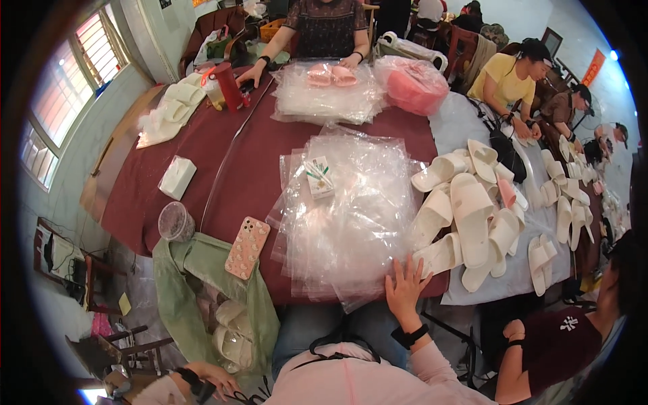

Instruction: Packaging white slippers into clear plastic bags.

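Observation:
My right hand (406, 289) lies open with fingers spread, at the near right corner of a stack of clear plastic bags (358, 229). Its fingertips are close beside a white slipper (439, 256) at the edge of a heap of white slippers (470, 209). On the bags rests a small white and green box (319, 177). Down at the lower left, my left hand (214, 379) is held low with its fingers apart and nothing visible in them. Nearest to it is a green sack (177, 297) with wrapped white slippers (234, 341) inside.
A phone in a pink case (248, 248), a round clear tub (176, 221) and a white tissue pack (177, 177) lie left on the maroon cloth (236, 162). Across the table a person (331, 30) touches more bags with pink slippers (331, 75). Other people sit along the right.

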Tool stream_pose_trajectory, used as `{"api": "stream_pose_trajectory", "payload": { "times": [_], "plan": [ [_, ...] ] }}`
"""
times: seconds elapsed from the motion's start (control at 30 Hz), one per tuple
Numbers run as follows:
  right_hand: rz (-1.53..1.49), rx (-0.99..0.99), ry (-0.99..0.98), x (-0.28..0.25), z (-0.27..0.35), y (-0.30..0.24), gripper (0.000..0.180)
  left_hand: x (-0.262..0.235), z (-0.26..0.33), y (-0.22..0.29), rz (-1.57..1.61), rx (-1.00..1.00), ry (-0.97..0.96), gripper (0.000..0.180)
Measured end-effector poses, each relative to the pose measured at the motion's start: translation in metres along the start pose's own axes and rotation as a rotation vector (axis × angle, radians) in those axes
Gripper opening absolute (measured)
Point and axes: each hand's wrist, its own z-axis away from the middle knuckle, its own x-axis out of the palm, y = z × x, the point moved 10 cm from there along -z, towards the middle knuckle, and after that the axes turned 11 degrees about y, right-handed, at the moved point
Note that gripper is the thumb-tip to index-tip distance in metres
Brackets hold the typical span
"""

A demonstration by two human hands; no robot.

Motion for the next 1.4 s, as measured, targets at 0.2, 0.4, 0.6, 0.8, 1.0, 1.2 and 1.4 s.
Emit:
{"api": "stream_pose_trajectory", "payload": {
  "times": [0.2, 0.4, 0.6, 0.8, 1.0, 1.2, 1.4],
  "plan": [
    [-0.328, 0.011, 0.217, -0.019, 0.000, -0.013, 0.051, -0.171, 0.102, 0.271, -0.208, 0.557, 0.775, 0.037],
    [-0.297, -0.373, -0.089, 0.022, -0.017, -0.088, 0.054, -0.282, 0.110, 0.447, -0.466, 0.938, 1.501, 0.054],
    [-0.236, -0.342, -0.046, 0.037, -0.017, -0.080, 0.050, -0.320, 0.102, 0.529, -0.416, 0.422, 1.717, 0.085],
    [-0.239, -0.341, -0.025, 0.036, -0.016, -0.079, 0.049, -0.326, 0.084, 0.537, -0.248, 0.344, 1.790, 0.088],
    [-0.252, -0.268, -0.027, 0.041, -0.018, -0.073, 0.050, -0.354, 0.096, 0.529, 0.113, 0.793, 1.607, 0.069],
    [-0.227, -0.158, -0.057, 0.045, -0.033, -0.095, 0.053, -0.359, 0.128, 0.510, 0.101, 1.301, 1.581, 0.064],
    [-0.172, -0.128, 0.022, 0.059, -0.043, -0.102, 0.054, -0.335, 0.122, 0.541, -0.622, 0.996, 1.638, 0.061]
  ]
}}
